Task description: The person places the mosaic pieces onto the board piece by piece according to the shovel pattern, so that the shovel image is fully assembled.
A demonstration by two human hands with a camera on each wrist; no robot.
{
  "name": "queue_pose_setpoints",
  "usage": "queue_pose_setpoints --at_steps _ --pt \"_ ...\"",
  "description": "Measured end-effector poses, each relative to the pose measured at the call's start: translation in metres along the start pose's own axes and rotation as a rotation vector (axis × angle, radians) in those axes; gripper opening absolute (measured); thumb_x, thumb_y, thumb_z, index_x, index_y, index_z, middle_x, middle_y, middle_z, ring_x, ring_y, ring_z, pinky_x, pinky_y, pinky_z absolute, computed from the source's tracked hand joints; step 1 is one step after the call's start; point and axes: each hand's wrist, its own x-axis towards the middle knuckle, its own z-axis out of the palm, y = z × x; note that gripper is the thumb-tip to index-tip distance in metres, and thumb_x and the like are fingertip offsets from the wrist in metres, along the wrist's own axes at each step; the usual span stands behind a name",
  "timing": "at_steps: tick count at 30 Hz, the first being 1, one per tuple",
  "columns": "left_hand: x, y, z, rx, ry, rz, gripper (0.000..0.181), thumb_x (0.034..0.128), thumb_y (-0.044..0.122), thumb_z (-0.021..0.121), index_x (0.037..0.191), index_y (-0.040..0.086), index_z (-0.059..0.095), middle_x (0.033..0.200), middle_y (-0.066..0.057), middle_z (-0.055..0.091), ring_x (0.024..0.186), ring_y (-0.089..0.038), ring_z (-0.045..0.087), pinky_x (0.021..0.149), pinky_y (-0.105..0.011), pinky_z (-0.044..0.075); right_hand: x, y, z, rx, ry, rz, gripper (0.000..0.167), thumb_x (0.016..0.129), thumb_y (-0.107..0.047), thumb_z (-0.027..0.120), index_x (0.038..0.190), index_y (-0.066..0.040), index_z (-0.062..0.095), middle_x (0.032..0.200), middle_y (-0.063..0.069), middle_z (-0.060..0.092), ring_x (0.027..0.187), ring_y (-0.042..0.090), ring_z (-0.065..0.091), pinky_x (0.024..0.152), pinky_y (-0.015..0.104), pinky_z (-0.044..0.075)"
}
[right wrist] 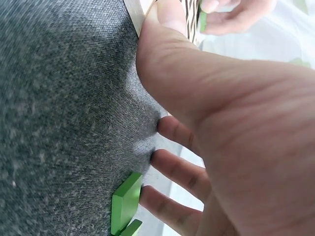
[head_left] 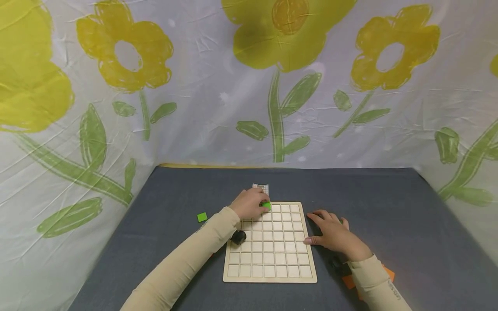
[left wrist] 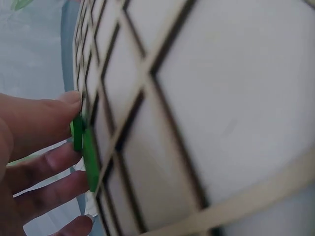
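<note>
My left hand (head_left: 249, 204) is over the far edge of the pale gridded wooden board (head_left: 269, 280). Between its thumb and a finger it pinches a small green tile (left wrist: 76, 133), seen in the left wrist view; a second green tile (left wrist: 90, 160) lies against the board just beside it. The right hand (head_left: 333, 233) has its fingers spread, with the thumb touching the board's right edge (right wrist: 135, 15) and the other fingertips down on the dark cloth. Near those fingertips lie green tiles (right wrist: 127, 201), uncovered in the right wrist view.
A loose green tile (head_left: 202, 217) lies left of the board. A small printed card (head_left: 261, 187) is behind the board's far edge. Orange pieces (head_left: 348, 282) lie partly under the right forearm. A black object (head_left: 238, 237) shows beneath the left wrist, over the board's left side.
</note>
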Motion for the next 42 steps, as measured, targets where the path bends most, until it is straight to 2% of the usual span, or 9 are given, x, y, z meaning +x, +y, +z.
queue_pose_setpoints --at_steps 3,7,21,27,32,42 --pt "0.0 0.002 0.002 0.02 0.016 0.023 0.02 0.0924 0.025 0.065 0.11 0.018 0.071 0.104 -0.001 0.063 0.079 -0.013 0.053 0.068 -0.033 0.04 0.0 0.0 0.0 0.005 0.002 -0.001 0.084 0.078 -0.056 0.069 0.145 -0.012 0.043 0.143 0.015 0.04 0.127 0.04 0.039 0.096 0.074 0.02" --pt "-0.001 0.002 0.003 0.03 0.027 0.026 0.019 0.0916 0.024 0.067 0.109 0.017 0.072 0.102 -0.001 0.063 0.076 -0.013 0.052 0.064 -0.03 0.037 0.0 0.0 0.0 0.009 0.0 -0.003 0.083 0.078 -0.055 0.069 0.145 -0.012 0.043 0.143 0.015 0.04 0.127 0.041 0.039 0.096 0.074 0.02" --pt "-0.004 0.003 0.01 0.053 0.037 0.031 0.028 0.0928 0.027 0.065 0.118 0.016 0.069 0.104 -0.003 0.06 0.075 -0.012 0.046 0.062 -0.027 0.033 0.0 0.003 0.003 0.011 -0.005 0.002 0.085 0.078 -0.056 0.069 0.146 -0.012 0.042 0.145 0.015 0.039 0.128 0.041 0.038 0.096 0.074 0.019" --pt "-0.006 0.001 0.011 0.077 0.055 0.045 0.026 0.0955 0.024 0.061 0.119 0.017 0.069 0.105 0.0 0.061 0.082 -0.014 0.051 0.064 -0.027 0.038 0.001 0.003 0.002 0.017 0.003 -0.004 0.085 0.078 -0.056 0.069 0.145 -0.012 0.042 0.145 0.015 0.039 0.128 0.041 0.038 0.095 0.075 0.019" --pt "-0.006 0.003 0.01 0.063 0.052 0.045 0.025 0.0962 0.023 0.06 0.118 0.016 0.069 0.107 -0.001 0.061 0.087 -0.016 0.053 0.067 -0.029 0.039 0.001 0.002 0.002 0.009 -0.003 0.002 0.085 0.078 -0.057 0.068 0.146 -0.012 0.042 0.145 0.015 0.039 0.128 0.04 0.038 0.096 0.075 0.019" --pt "-0.006 0.006 0.008 0.074 0.059 0.073 0.023 0.0959 0.021 0.06 0.115 0.013 0.071 0.104 -0.003 0.061 0.084 -0.016 0.053 0.066 -0.029 0.041 -0.001 0.002 0.001 0.027 -0.001 -0.003 0.083 0.079 -0.055 0.069 0.145 -0.013 0.043 0.144 0.014 0.039 0.128 0.041 0.037 0.095 0.076 0.018"
